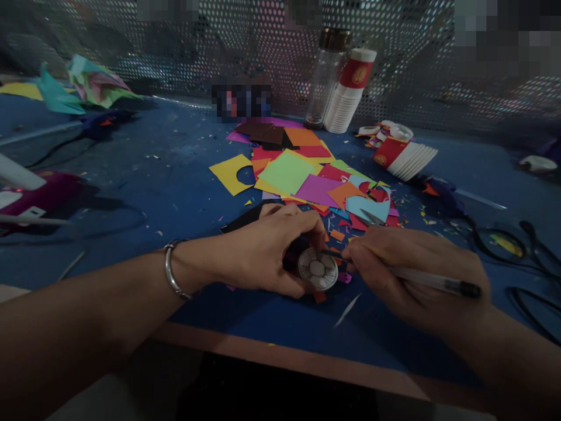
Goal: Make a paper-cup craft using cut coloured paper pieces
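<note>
The left hand [258,248] has its fingers bent around a small round white piece [317,268] with black lines on it, pinching it at the side. The piece is just above the front part of the blue worktop [184,175]. The right hand [425,269] pinches a pen [432,279] in its fingers, and the pen's tip is at the top edge of the piece. Past the hands is a messy pile of bright paper [287,172]. Behind that, a clear bottle [323,76] stands beside a tall stack of paper cups [350,90].
</note>
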A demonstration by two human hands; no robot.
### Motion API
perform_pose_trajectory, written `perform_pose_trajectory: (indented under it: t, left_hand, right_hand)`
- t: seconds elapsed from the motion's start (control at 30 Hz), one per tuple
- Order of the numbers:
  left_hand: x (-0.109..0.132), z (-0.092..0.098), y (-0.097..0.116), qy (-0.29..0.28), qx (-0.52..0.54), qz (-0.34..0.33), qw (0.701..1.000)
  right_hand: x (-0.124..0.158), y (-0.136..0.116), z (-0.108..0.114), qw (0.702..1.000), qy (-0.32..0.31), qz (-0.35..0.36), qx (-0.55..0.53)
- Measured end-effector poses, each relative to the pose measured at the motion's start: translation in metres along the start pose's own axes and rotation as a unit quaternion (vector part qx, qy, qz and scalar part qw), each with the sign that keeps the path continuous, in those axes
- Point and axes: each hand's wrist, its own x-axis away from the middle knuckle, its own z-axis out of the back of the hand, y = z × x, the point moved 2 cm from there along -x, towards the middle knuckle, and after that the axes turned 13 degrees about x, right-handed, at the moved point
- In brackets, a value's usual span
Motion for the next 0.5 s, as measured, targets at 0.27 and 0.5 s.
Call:
perform_pose_trajectory:
  t: [0.27,0.5]
  left_hand:
    - [0.0007,0.0002,-0.0001,-0.002,-0.002,0.005,1.0]
    - [0.0007,0.0004,0.0009,-0.004,-0.004,0.005,1.0]
  right_hand:
    - [0.0006,0.0004,-0.0018,1.0,0.003,0.011,-0.009]
    - [0.0005,0.0002,-0.0002,1.0,-0.001,0.012,-0.01]
